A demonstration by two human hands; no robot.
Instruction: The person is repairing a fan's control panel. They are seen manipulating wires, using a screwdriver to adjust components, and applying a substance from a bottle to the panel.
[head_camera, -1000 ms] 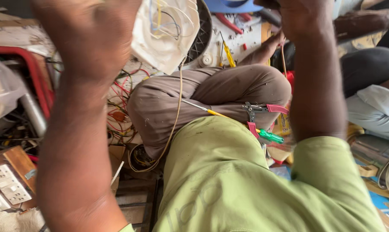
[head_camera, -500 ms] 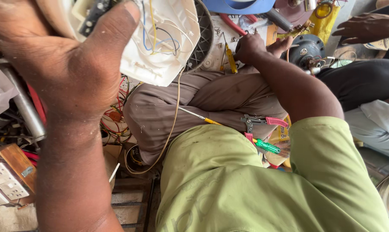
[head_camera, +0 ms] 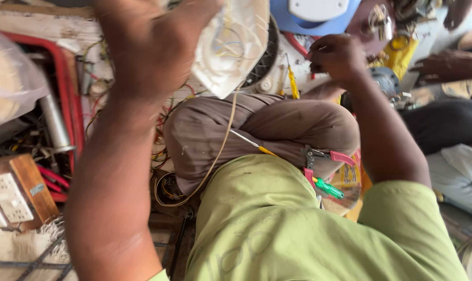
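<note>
Item 1: white plastic housing (head_camera: 230,44), wires inside, raised above my knee, clasped by my left hand (head_camera: 152,47). Right hand (head_camera: 337,57) pinched narrow near the yellow screwdriver (head_camera: 293,83); contents unclear. Best kept steady, cord (head_camera: 217,156) slack.

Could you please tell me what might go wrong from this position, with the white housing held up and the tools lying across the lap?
1. The left hand grips the white plastic housing by its edge; its exposed coloured wires could snag.
2. The beige cord hangs down across the knee and might catch.
3. The pink-handled pliers and green-handled screwdriver rest loosely on the lap and could slide off.
</note>
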